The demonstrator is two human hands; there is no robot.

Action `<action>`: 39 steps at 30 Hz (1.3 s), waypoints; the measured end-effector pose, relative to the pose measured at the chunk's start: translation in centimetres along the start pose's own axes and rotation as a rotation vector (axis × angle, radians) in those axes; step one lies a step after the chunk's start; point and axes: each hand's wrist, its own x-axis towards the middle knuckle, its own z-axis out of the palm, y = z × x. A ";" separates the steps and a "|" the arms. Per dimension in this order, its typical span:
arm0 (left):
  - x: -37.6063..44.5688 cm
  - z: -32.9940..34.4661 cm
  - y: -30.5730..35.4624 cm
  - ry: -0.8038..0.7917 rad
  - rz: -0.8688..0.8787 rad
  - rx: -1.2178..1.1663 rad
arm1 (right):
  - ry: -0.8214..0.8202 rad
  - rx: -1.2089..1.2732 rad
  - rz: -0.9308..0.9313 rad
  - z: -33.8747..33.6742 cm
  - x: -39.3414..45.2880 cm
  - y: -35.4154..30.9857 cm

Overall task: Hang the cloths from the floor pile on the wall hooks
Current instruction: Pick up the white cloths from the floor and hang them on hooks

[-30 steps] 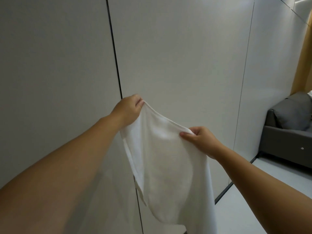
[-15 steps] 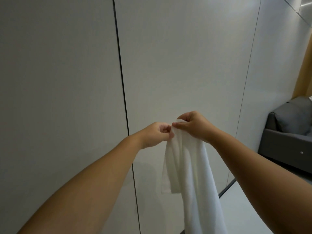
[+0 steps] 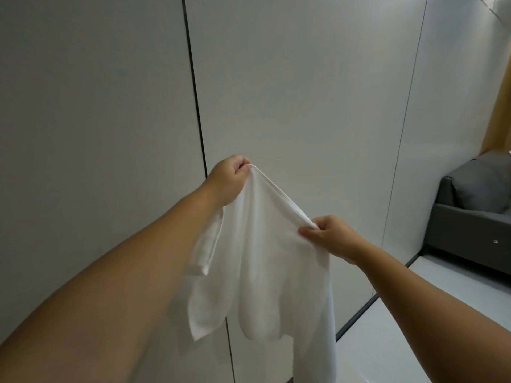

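Cloth: white cloth (image 3: 265,261) hangs before the wall seam (image 3: 197,111), now spread again.
Left hand (image 3: 228,181): pinches its upper edge, higher, apparently just beside the seam.
Right hand (image 3: 330,234): pinches the edge, now moved apart, lower.

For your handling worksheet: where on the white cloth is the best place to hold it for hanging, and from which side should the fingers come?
Probably along the top hem of the white cloth, from above. The left hand and right hand already pinch that edge apart, so it runs taut between them while the rest drapes freely. No hook is in view.
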 end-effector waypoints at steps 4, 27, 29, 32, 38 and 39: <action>-1.8 -0.9 -3.1 -0.142 -0.136 0.086 | 0.133 0.018 -0.106 0.0 0.0 -2.5; -6.0 7.7 -1.8 -0.214 -0.481 -0.214 | 0.111 -0.303 -0.165 0.3 0.4 -5.0; -5.0 7.5 -1.5 -0.173 -0.553 -0.189 | 0.034 -0.348 -0.124 0.3 0.4 -4.2; -3.8 6.4 -0.6 -0.129 -0.481 0.011 | -0.090 -0.328 -0.050 1.1 0.1 -2.4; -3.8 3.8 -1.3 -0.195 -0.447 0.117 | -0.200 -0.122 -0.018 3.5 -0.2 -1.8; -4.0 3.5 -2.0 -0.216 -0.482 0.099 | -0.185 -0.073 -0.036 3.8 -0.1 -2.4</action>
